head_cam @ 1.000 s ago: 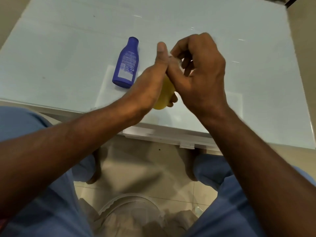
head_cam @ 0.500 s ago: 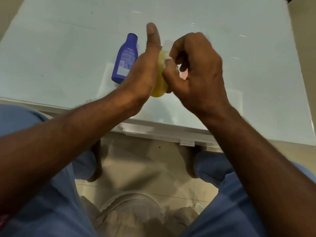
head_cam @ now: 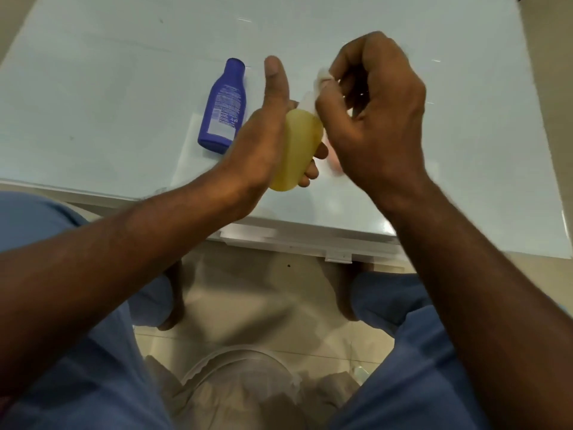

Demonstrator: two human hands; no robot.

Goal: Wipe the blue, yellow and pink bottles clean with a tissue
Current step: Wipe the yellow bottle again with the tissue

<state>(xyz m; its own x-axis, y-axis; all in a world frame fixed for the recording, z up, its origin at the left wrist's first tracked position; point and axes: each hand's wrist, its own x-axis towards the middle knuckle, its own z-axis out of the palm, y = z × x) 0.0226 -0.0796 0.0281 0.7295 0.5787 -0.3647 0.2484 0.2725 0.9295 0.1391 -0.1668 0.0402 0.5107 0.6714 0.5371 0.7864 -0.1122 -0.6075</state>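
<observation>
My left hand (head_cam: 263, 138) grips the yellow bottle (head_cam: 297, 150) above the near part of the table, thumb sticking up. My right hand (head_cam: 375, 119) pinches a small white tissue (head_cam: 322, 77) at the bottle's pale top end. The blue bottle (head_cam: 224, 107) lies flat on the table to the left, cap pointing away from me. A sliver of the pink bottle (head_cam: 333, 161) shows on the table behind my right hand, mostly hidden.
The pale glass table (head_cam: 124, 57) stretches away from me; its near edge (head_cam: 294, 240) runs below my forearms. Under it are my blue-trousered knees, a tiled floor and a lined white bin (head_cam: 238, 377).
Both hands dropped slightly toward me. The yellow bottle tilted so more of its body shows, and my right hand's tissue moved up to the bottle's top end.
</observation>
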